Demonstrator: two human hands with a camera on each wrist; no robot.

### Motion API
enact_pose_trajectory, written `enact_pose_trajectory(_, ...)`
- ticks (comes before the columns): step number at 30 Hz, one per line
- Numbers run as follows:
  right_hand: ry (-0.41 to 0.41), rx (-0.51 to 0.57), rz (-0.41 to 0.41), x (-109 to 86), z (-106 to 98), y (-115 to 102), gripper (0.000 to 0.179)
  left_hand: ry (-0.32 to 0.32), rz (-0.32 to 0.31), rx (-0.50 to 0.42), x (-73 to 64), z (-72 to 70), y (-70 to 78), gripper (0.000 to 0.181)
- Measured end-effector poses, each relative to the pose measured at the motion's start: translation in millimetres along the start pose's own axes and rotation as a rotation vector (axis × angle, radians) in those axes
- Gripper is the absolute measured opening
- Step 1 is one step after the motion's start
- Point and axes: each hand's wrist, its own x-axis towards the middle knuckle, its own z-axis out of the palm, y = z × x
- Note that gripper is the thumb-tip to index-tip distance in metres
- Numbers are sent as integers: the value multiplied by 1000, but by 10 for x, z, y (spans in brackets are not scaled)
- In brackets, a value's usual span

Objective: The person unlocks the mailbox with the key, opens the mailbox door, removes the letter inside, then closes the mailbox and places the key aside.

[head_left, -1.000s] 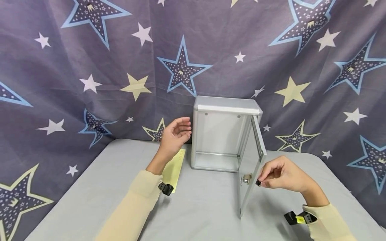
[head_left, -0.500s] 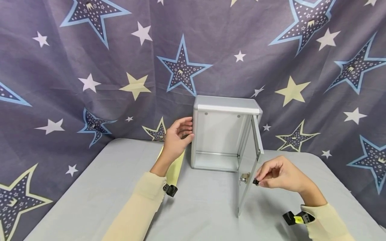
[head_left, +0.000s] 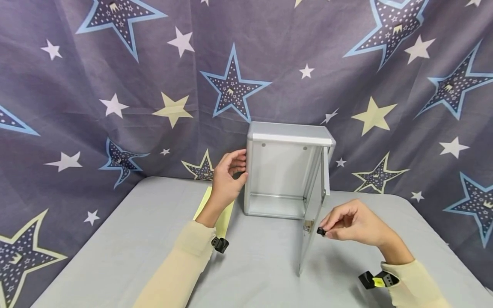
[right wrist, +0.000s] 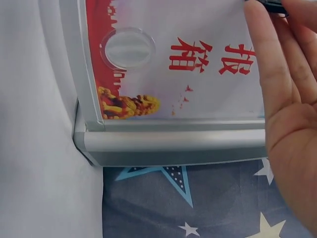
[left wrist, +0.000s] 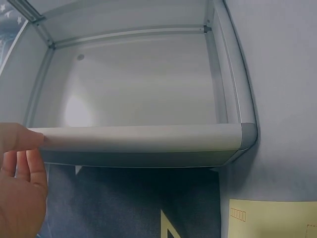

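A silver-grey metal box [head_left: 290,130] stands upright against the curtain, its front door [head_left: 316,201] swung outward on the right. My left hand [head_left: 226,182] rests on the box's left side, with the thumb [left wrist: 25,139] at the front edge and relaxed fingers along the wall. Beside the door's outer face, my right hand [head_left: 356,222] pinches a small black key head [head_left: 321,231] between thumb and forefinger. A metal lock [head_left: 309,225] shows on the door's inner side, level with that key. In the right wrist view the door's outside carries a printed panel [right wrist: 163,84] with red characters.
A pale yellow envelope [head_left: 224,220] lies on the grey table cover [head_left: 262,265], partly under my left forearm. Behind the table hangs a star-patterned curtain [head_left: 285,98]. The free edge of the door juts out towards me over the table.
The door has swung some way inward, and my right hand has moved left with it, still pinching the key. My left hand has come right to touch the box's side.
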Motion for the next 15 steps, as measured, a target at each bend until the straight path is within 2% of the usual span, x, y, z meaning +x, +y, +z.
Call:
enact_pose_trajectory(11, 97, -87, 105, 97, 159, -16, 24, 4, 19, 46, -10, 23, -26, 61)
enact_pose_trajectory(15, 145, -128, 113, 162, 248, -14, 21, 3, 28, 51, -15, 23, -31, 61)
